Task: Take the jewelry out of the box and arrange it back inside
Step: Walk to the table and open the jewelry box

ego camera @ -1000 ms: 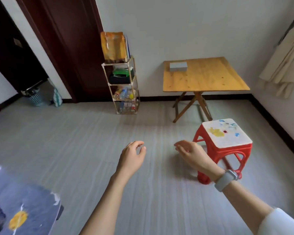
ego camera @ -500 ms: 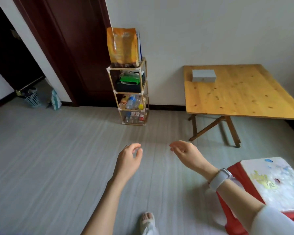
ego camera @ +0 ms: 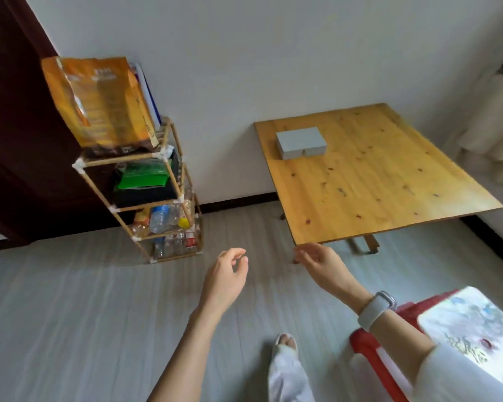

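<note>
A closed grey jewelry box [ego camera: 301,142] lies near the far left corner of a low wooden table [ego camera: 375,181]. No jewelry shows. My left hand [ego camera: 225,275] hangs in the air above the floor, fingers loosely curled, holding nothing. My right hand [ego camera: 320,261], with a white watch on the wrist, hovers just in front of the table's near left corner, fingers relaxed and empty. Both hands are well short of the box.
A red plastic stool [ego camera: 447,329] with a white painted top stands at the lower right. A bamboo shelf [ego camera: 157,198] with bottles, a green packet and an orange bag stands left of the table. A dark door [ego camera: 15,126] is at left. Grey floor lies between.
The view has closed in on the table, which looks larger and nearer. The stool slid to the lower right corner. Both hands stay raised and empty.
</note>
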Demonstrator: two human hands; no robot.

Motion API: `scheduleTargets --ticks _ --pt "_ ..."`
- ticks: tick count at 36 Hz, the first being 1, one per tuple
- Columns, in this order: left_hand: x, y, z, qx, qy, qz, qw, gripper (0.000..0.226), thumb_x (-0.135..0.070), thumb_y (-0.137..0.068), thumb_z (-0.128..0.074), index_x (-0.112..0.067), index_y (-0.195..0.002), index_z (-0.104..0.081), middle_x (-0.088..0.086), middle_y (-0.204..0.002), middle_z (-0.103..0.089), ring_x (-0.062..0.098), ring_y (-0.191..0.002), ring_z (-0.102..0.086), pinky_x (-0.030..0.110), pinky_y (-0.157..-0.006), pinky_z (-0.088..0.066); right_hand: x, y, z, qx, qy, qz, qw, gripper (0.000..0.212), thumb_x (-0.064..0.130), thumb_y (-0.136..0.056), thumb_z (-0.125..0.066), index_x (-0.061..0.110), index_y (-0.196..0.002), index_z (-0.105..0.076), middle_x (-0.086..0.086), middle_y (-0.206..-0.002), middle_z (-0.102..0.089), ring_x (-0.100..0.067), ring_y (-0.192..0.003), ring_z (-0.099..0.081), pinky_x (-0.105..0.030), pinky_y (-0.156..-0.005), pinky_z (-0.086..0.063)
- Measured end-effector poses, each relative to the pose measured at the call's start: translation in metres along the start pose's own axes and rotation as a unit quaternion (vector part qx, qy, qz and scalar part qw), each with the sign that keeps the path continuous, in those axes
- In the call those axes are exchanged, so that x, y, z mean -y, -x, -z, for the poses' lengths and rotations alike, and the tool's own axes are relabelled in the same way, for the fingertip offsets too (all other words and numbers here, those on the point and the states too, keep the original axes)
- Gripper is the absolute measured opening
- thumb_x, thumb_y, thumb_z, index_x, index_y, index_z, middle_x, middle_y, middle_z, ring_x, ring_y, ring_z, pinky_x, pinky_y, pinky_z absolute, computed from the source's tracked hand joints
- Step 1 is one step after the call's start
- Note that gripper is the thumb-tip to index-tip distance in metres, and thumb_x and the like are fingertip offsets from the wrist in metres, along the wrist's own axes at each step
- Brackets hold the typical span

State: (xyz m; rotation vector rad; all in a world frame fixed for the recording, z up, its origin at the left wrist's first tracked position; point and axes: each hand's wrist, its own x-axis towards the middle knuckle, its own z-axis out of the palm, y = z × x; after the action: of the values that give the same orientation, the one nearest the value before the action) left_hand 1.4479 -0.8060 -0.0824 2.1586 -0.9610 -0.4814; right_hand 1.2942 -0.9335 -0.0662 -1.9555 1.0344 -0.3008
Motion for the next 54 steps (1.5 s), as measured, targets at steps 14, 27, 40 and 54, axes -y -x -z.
scheduleTargets --ticks 14,27,40,54 --pt "-0.095 -0.241 -0.093 0.118 -0.022 -0.078 0.990 0.027 -0.024 -0.094 -0.047 -0.016 -0.119 -0.058 -0.003 -0.117 -0.058 0.006 -0.104 -0.053 0.017 -0.084 -0.038 -0.040 -0.200 0.098 -0.061 -0.046 -0.091 0.993 0.026 0.016 -0.094 -0.042 0.012 -0.109 -0.062 -0.006 -0.099 -0.069 -0.023 -0.090 -0.063 -0.034 -0.080 -0.050" --pt "-0.221 -0.352 -0.270 0.314 -0.062 -0.207 0.924 0.029 -0.024 -0.096 -0.046 -0.013 -0.121 -0.055 0.004 -0.120 -0.057 0.016 -0.106 -0.055 0.020 -0.083 -0.040 -0.156 -0.239 0.220 -0.214 -0.090 -0.254 0.939 0.028 0.015 -0.094 -0.039 0.011 -0.111 -0.061 -0.013 -0.091 -0.070 -0.037 -0.088 -0.063 -0.038 -0.067 -0.048" --pt "-0.315 -0.397 -0.437 0.447 -0.057 -0.224 0.864 0.029 -0.027 -0.097 -0.042 -0.017 -0.122 -0.053 0.001 -0.124 -0.052 0.016 -0.107 -0.051 0.027 -0.084 -0.044 -0.274 -0.266 0.320 -0.265 -0.118 -0.378 0.879 0.027 0.015 -0.093 -0.040 0.011 -0.109 -0.061 -0.009 -0.101 -0.068 -0.012 -0.085 -0.058 -0.026 -0.075 -0.043" --pt "-0.318 -0.453 -0.465 0.337 -0.044 -0.098 0.936 0.031 -0.030 -0.097 -0.041 -0.020 -0.126 -0.050 -0.002 -0.128 -0.048 0.014 -0.112 -0.049 0.022 -0.081 -0.039 -0.310 -0.379 0.380 -0.118 -0.070 -0.280 0.950 0.030 0.016 -0.097 -0.036 0.007 -0.116 -0.057 -0.011 -0.110 -0.065 -0.016 -0.092 -0.059 -0.024 -0.070 -0.046"
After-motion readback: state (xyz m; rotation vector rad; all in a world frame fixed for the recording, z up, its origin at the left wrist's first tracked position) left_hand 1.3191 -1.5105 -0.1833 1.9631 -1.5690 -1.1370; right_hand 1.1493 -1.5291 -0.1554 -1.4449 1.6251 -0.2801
